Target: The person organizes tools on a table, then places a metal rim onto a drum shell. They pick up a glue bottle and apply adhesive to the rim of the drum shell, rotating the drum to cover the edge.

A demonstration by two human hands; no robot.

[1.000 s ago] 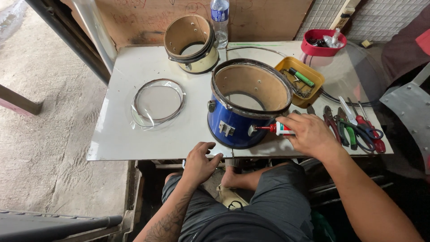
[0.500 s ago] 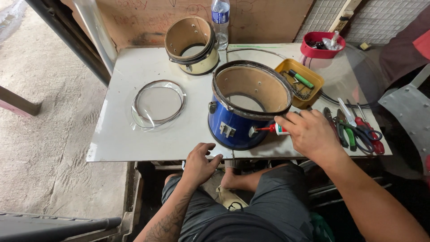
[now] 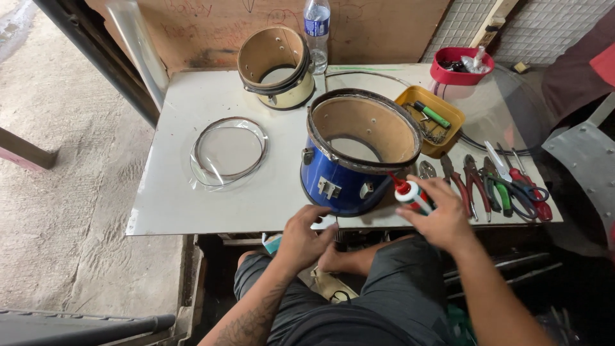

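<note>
Glue tube [image 3: 410, 194], pinched in right hand [image 3: 439, 220], nozzle at blue drum [image 3: 349, 173]; left hand [image 3: 301, 234] loosely curled, empty: drips on shell are risked.

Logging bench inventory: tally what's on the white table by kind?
Drum shells: 2 (blue drum shell, cream drum shell)
Hoop with clear film: 1
Trays: 2 (yellow tray, red tray)
Water bottle: 1
Glue bottle, in the right hand: 1
Pliers and cutters: about 5, overlapping
Total: about 12
</note>
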